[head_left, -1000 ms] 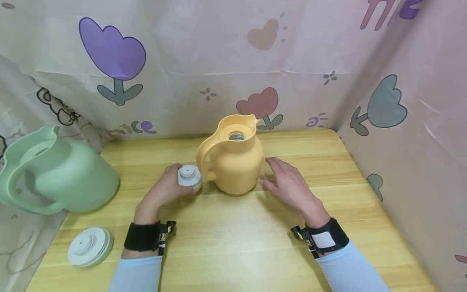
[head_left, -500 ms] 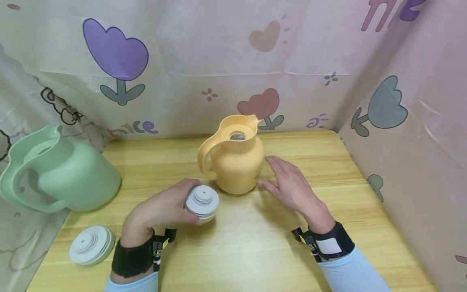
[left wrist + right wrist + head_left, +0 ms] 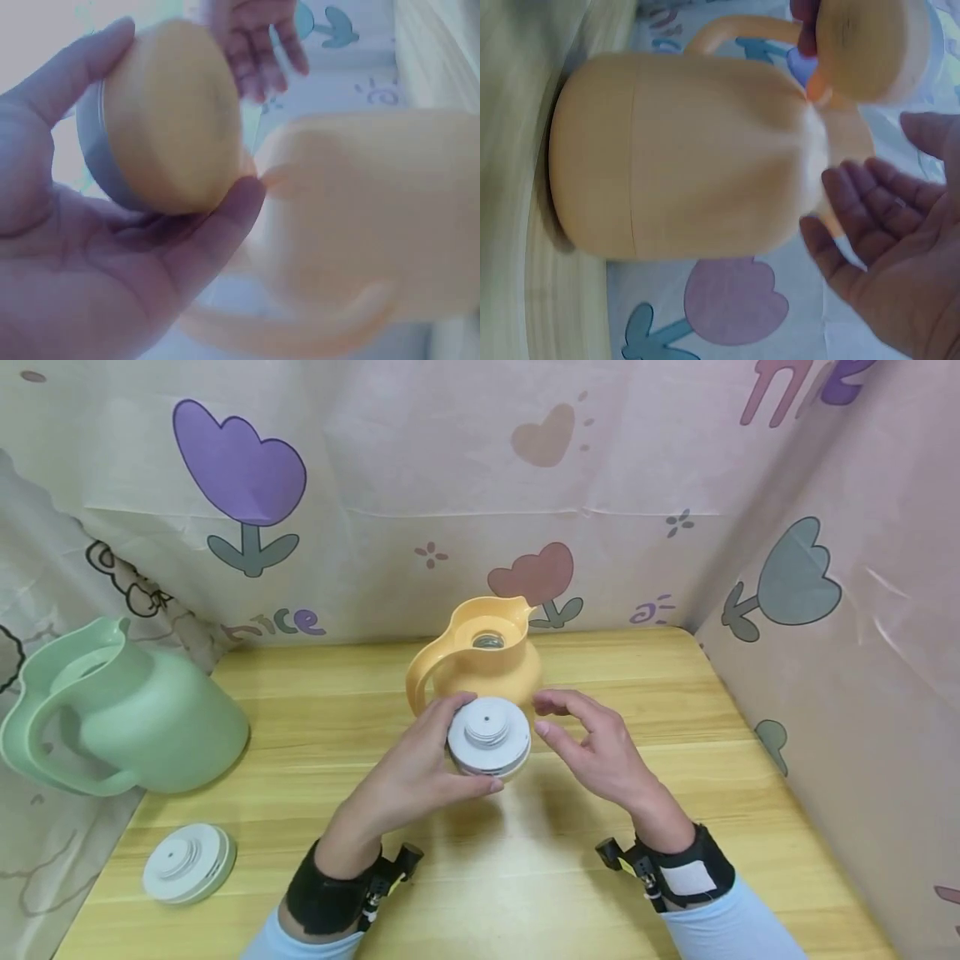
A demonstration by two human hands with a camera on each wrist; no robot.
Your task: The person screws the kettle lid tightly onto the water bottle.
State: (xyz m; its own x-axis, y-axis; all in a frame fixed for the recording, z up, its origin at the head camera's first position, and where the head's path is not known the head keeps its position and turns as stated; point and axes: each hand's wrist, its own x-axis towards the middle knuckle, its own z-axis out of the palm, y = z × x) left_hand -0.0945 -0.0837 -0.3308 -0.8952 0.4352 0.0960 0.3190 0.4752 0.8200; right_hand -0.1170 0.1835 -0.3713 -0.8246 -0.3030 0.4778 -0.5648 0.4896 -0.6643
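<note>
My left hand [image 3: 408, 781] grips a jug lid [image 3: 489, 735] by its rim, thumb on the near side and fingers on the far side. The lid's white stepped underside faces up; its yellow top [image 3: 176, 112] shows in the left wrist view. Behind it stands the yellow vacuum jug [image 3: 480, 670] upright, its mouth uncovered and handle to the left. The lid hides part of the jug's body in the head view. Right of the lid, my right hand [image 3: 600, 747] hovers with loosely bent fingers, apart from it and holding nothing.
At the left stands a green jug [image 3: 168, 718], its handle toward the front. A second lid [image 3: 189, 864], white side up with a pale green edge, lies on the wooden table [image 3: 525, 893] near the front left. A printed curtain [image 3: 375, 460] borders the table.
My left hand has carried the yellow lid from beside the jug's handle rightward to in front of the jug. The right hand has stayed near its place, its fingers bending more.
</note>
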